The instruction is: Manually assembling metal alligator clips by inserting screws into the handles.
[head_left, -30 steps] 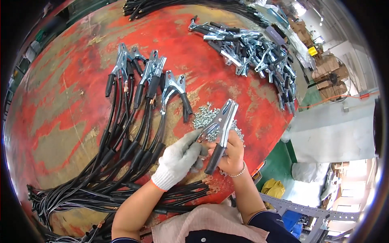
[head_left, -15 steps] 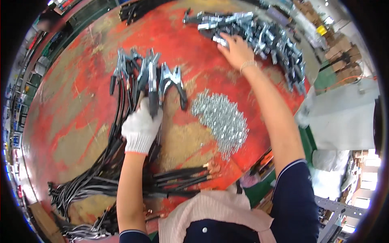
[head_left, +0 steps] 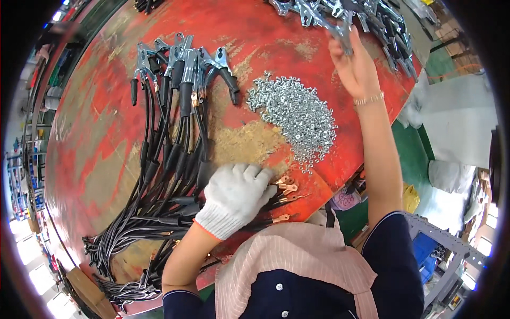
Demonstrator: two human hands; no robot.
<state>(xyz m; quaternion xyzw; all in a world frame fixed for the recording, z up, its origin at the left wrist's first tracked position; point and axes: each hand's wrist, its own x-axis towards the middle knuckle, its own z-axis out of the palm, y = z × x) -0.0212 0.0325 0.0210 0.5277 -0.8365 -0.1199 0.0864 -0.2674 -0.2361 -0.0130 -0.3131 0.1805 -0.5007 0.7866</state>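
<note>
My left hand (head_left: 236, 194), in a white knitted glove, lies over the cable ends near the table's front edge. Its fingers curl around a black cable, and copper ring lugs (head_left: 288, 187) stick out just past them. My bare right hand (head_left: 357, 66), with a bracelet at the wrist, grips a silver metal clamp (head_left: 342, 37) beside the far pile of clamps (head_left: 388, 32). Left of centre lie several clamps with black handles (head_left: 180, 64), with black cables (head_left: 159, 170) running from them toward me.
A heap of small silver screws and nuts (head_left: 295, 114) spreads over the middle of the worn red table (head_left: 95, 159). A bundle of black cables (head_left: 101, 252) bends at the near left. A grey metal frame (head_left: 446, 239) stands beyond the table at the right.
My left hand has left the clamps and come down to the lug ends of the cables. My right hand has drawn back from the pile with a clamp. The whole view has shifted.
</note>
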